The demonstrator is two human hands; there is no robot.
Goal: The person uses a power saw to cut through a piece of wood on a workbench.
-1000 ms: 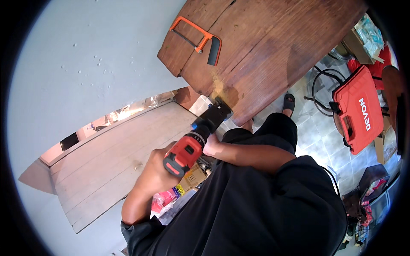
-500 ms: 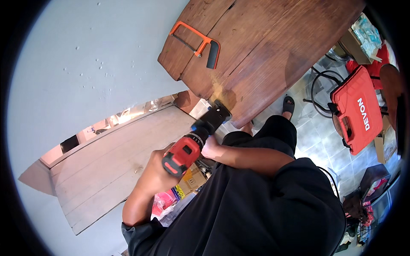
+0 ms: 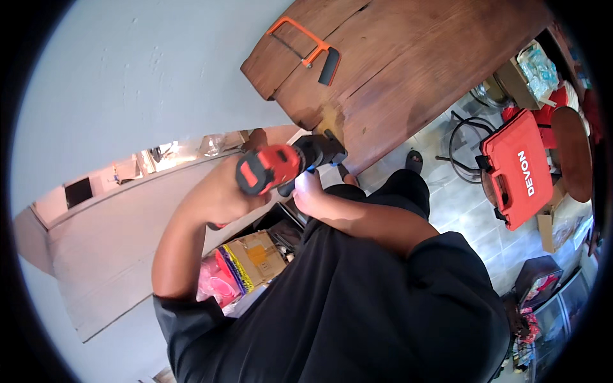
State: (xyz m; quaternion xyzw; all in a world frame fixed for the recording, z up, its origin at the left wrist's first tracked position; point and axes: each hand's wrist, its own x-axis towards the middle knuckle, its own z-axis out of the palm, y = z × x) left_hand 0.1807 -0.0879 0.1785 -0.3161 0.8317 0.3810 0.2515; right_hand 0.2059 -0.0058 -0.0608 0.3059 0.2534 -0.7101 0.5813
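1. Tool: red-and-black power saw, held in front of the torso, its black front end over the near edge of the brown wooden tabletop.
2. Left hand: wrapped around the saw's rear grip, fingers curled below the red housing. The housing sits above and to the right of these fingers; part of the base shows beneath the hand.
3. Right hand: close below the saw's front end, the forearm crossing in front of the torso. Its fingertips are partly hidden by the tool; cannot tell whether they close on it.
4. Tan sawdust: on the tabletop, just beyond the front end.
5. Orange hacksaw: flat on the tabletop, apart from both hands.
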